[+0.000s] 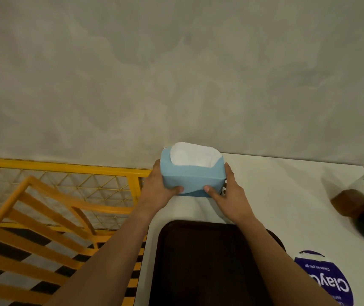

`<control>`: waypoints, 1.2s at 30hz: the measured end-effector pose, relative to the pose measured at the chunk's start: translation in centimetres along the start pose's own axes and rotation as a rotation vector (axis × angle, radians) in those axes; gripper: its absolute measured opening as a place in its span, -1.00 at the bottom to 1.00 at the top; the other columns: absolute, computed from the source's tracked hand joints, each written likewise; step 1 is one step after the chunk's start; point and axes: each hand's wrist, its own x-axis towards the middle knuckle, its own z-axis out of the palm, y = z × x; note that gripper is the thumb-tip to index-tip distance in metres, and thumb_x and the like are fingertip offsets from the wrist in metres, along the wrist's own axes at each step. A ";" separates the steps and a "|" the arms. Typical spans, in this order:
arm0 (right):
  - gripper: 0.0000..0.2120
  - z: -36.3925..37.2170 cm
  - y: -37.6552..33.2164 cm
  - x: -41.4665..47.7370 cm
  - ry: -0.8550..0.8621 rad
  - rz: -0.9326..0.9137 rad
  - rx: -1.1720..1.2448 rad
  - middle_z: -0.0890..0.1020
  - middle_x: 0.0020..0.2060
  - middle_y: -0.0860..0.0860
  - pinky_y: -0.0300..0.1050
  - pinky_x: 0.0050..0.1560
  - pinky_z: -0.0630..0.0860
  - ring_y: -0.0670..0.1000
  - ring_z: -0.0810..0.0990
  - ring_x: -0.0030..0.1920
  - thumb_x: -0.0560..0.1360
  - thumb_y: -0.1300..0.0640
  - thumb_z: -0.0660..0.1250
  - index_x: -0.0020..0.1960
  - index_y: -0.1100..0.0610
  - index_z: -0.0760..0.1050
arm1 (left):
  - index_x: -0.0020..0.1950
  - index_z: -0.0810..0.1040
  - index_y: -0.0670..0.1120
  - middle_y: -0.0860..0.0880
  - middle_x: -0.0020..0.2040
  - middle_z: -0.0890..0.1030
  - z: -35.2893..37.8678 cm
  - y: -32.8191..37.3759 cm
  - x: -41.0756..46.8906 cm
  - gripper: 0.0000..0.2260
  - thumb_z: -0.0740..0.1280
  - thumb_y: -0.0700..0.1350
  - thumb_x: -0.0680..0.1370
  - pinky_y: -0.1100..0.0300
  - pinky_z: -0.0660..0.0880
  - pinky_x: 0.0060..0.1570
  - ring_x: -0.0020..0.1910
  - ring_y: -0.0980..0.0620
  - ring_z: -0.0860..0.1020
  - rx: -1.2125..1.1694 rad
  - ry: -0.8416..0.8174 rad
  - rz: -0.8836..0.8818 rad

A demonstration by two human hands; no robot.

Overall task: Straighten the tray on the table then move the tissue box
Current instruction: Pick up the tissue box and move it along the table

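Observation:
A light blue tissue box with white tissue showing at its top sits at the far left corner of the white table, close to the grey wall. My left hand grips its left side and my right hand grips its right side, thumbs on the near face. A dark brown tray lies on the table in front of the box, between my forearms, its edges running roughly square with the table's left edge. Whether the box rests on the table or is lifted is unclear.
A yellow chair back and a yellow mesh railing stand left of the table. A brown-capped glass bottle lies blurred at the right edge. A round purple sticker marks the table near right.

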 end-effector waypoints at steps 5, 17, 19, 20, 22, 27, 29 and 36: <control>-0.13 0.5 1.1 3.9 -0.037 -0.009 0.011 0.47 0.33 -0.21 -0.24 0.13 0.53 -0.12 0.53 0.20 0.46 -0.35 0.41 0.58 -0.23 -0.01 | 0.51 0.27 -0.03 0.04 0.27 0.53 0.4 -0.5 3.6 -0.14 0.66 -0.09 0.33 0.33 0.46 -0.06 0.15 0.08 0.49 -0.040 -0.016 -0.024; -0.11 0.7 2.6 8.8 -0.047 -0.010 0.048 0.51 0.24 -0.19 -0.53 -0.06 0.45 -0.11 0.54 0.15 0.47 -0.27 0.44 0.61 -0.20 -0.01 | 0.55 0.23 0.01 0.07 0.23 0.53 0.9 -2.0 7.4 -0.10 0.65 -0.08 0.33 0.21 0.50 0.03 0.15 0.04 0.52 -0.070 -0.002 -0.022; -0.11 0.7 2.8 9.1 -0.044 -0.005 0.043 0.50 0.24 -0.17 -0.52 -0.08 0.45 -0.09 0.54 0.15 0.47 -0.28 0.43 0.61 -0.19 -0.02 | 0.56 0.22 0.02 0.05 0.26 0.54 1.0 -2.1 7.7 -0.10 0.65 -0.08 0.34 0.21 0.52 0.05 0.16 0.05 0.51 -0.063 -0.009 -0.009; -0.11 0.6 2.8 9.2 -0.043 0.001 0.037 0.50 0.25 -0.16 -0.51 -0.09 0.45 -0.08 0.54 0.15 0.47 -0.29 0.42 0.61 -0.20 -0.03 | 0.57 0.21 0.02 0.03 0.29 0.54 1.0 -2.1 7.8 -0.10 0.64 -0.09 0.35 0.19 0.53 0.08 0.17 0.05 0.50 -0.056 -0.015 -0.006; -0.13 0.6 2.7 9.3 -0.047 0.010 0.033 0.49 0.26 -0.16 -0.53 -0.11 0.43 -0.09 0.53 0.15 0.48 -0.29 0.41 0.59 -0.23 -0.05 | 0.58 0.19 0.03 -0.02 0.33 0.54 1.0 -2.1 8.0 -0.09 0.63 -0.10 0.37 0.14 0.53 0.10 0.17 0.04 0.49 -0.046 -0.026 -0.016; -0.22 0.7 2.8 9.3 -0.082 0.034 0.055 0.48 0.26 -0.23 -0.48 -0.05 0.42 -0.13 0.51 0.17 0.48 -0.31 0.40 0.56 -0.24 0.06 | 0.59 0.19 0.01 -0.07 0.34 0.56 1.0 -2.7 8.3 -0.12 0.61 -0.06 0.40 0.16 0.48 0.07 0.21 -0.07 0.53 -0.004 -0.052 -0.072; -0.25 0.7 3.1 9.2 -0.076 0.051 0.036 0.48 0.18 -0.30 -0.48 -0.06 0.40 -0.13 0.51 0.15 0.47 -0.31 0.41 0.54 -0.18 0.15 | 0.58 0.22 -0.04 -0.12 0.33 0.57 1.1 -3.0 8.2 -0.15 0.61 -0.08 0.40 0.15 0.46 0.07 0.27 -0.16 0.55 0.032 -0.060 -0.092; -0.27 0.4 3.8 9.3 -0.086 0.076 -0.041 0.50 0.15 -0.23 -0.46 -0.08 0.35 -0.11 0.50 0.10 0.49 -0.25 0.44 0.53 -0.06 0.24 | 0.55 0.25 -0.12 -0.21 0.30 0.59 1.3 -3.2 8.4 -0.21 0.58 -0.16 0.42 0.02 0.51 0.13 0.26 -0.26 0.56 0.096 -0.040 -0.119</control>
